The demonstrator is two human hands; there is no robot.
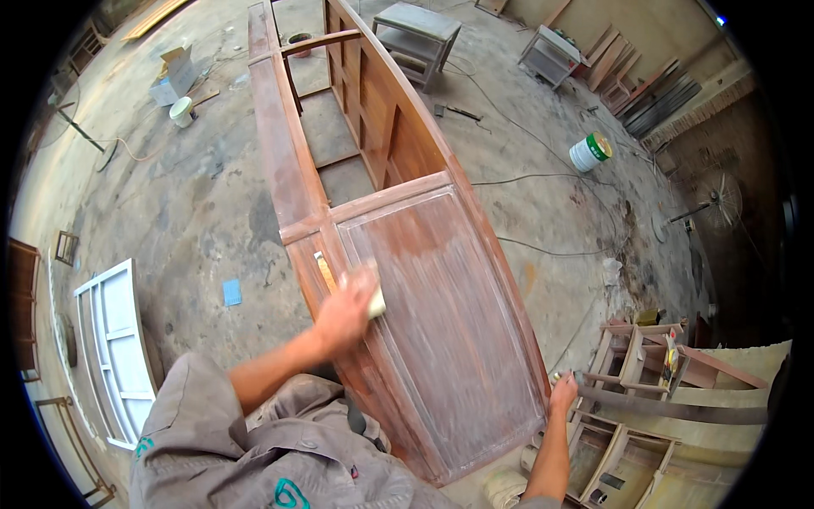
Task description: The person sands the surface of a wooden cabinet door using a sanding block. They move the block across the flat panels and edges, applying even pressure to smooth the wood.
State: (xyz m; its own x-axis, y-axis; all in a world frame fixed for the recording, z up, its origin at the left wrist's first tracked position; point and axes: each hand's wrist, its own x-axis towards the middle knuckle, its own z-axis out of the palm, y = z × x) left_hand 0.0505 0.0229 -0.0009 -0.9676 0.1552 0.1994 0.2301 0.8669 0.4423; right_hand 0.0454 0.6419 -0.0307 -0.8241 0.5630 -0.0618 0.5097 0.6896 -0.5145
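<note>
A large reddish-brown wooden cabinet frame (500, 284) lies lengthwise in front of me, its near panel (441, 322) streaked with whitish dust. My left hand (349, 307), smeared by motion, is closed over a pale cream pad (376, 304), partly hidden, at the panel's left border. Beside that hand, a narrow yellowish strip (325, 271) lies on the left rail. My right hand (563, 392) is at the panel's right edge, fingers bent together near a small pale tip; what they hold, if anything, is too small to name.
Unfinished wooden frames (623, 441) stand close at the right, with a dark band (678, 409) crossing above them. A white panelled frame (119, 339) leans at left. Farther off are a white-and-green bucket (591, 153), a grey bench (415, 34), a fan (719, 202) and floor cables (543, 176).
</note>
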